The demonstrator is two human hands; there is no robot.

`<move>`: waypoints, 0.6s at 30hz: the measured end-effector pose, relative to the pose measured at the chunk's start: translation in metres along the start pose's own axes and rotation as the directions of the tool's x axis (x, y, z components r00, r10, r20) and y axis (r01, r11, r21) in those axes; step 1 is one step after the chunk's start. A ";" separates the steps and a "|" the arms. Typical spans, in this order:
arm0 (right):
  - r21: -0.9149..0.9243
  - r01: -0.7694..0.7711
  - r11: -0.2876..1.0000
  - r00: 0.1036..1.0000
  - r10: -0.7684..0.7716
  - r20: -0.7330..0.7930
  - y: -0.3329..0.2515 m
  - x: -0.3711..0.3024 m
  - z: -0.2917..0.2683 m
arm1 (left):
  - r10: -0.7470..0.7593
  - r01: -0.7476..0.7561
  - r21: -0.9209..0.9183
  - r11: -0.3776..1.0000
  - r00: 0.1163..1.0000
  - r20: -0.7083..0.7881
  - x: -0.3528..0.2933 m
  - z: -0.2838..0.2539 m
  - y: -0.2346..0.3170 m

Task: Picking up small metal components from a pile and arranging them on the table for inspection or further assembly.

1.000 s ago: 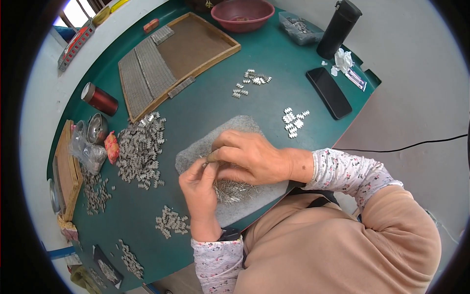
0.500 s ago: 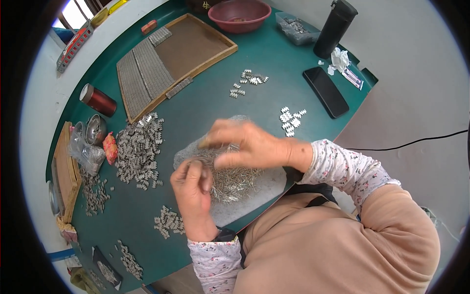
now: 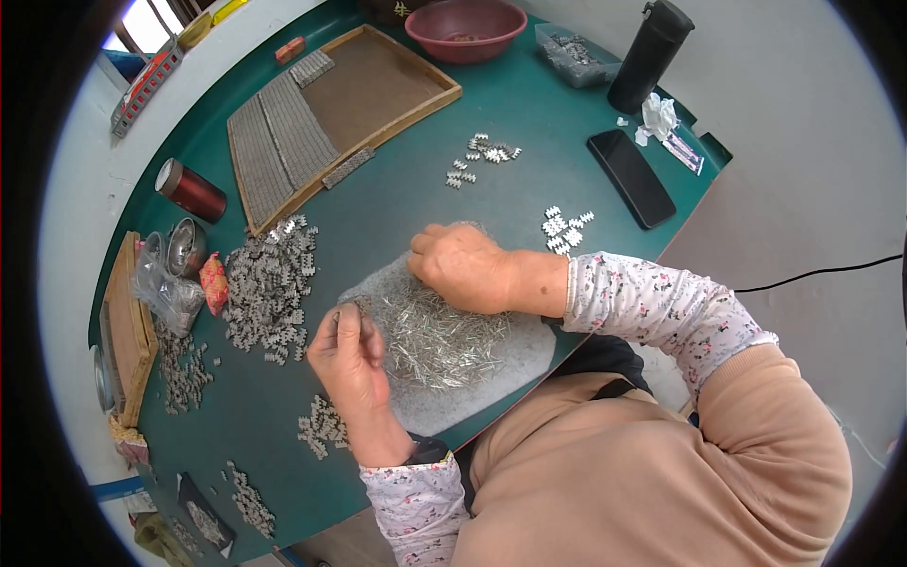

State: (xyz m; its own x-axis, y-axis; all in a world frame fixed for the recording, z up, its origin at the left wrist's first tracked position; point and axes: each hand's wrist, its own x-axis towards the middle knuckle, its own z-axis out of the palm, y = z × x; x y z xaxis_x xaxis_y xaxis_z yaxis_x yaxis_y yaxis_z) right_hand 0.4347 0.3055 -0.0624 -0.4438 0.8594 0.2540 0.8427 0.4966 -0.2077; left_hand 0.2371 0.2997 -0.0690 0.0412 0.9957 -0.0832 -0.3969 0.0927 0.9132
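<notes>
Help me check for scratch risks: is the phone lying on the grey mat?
No: the black phone lies on the green table, apart from the grey mat, where the heap of thin metal pins sits.

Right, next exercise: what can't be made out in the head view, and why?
All in the head view:
Right hand: its fingertips, hidden beneath the hand itself.
Left hand: anything pinched there, covered by the fingers or too small.
Thin silvery pieces: too fine and tangled to count.
Dark vessel: cut off by the top edge.
</notes>
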 end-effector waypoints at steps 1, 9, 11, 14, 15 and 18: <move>0.001 0.001 1.000 1.000 -0.001 0.000 0.000 0.001 -0.001 | -0.004 0.004 -0.004 1.000 1.000 0.005 0.000 0.000 0.000; -0.034 0.061 0.998 0.996 -0.059 0.065 0.003 0.000 0.001 | -0.028 0.026 0.036 0.999 0.999 0.043 -0.001 0.001 0.000; 0.043 0.013 0.999 0.999 -0.015 0.052 0.008 -0.004 -0.001 | -0.046 0.043 0.037 0.998 0.996 0.081 -0.002 0.003 -0.001; 0.186 -0.055 0.981 0.998 0.051 0.030 0.015 -0.010 -0.006 | -0.059 0.050 0.061 0.997 0.987 0.152 -0.006 0.006 0.000; 0.251 -0.074 0.965 0.997 0.071 0.020 0.016 -0.012 -0.006 | -0.060 0.052 0.060 0.997 0.986 0.154 -0.006 0.007 -0.001; 0.342 -0.132 0.930 0.991 0.132 0.023 0.017 -0.016 -0.011 | -0.083 0.072 0.071 0.995 0.981 0.173 -0.008 0.009 -0.002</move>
State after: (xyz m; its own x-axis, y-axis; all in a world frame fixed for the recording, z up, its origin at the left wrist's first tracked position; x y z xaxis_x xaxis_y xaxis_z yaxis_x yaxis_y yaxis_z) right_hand 0.4594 0.2991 -0.0596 -0.3357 0.9200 0.2021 0.7382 0.3902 -0.5502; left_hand 0.2457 0.2915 -0.0671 0.2325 0.9686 -0.0887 -0.3263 0.1636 0.9310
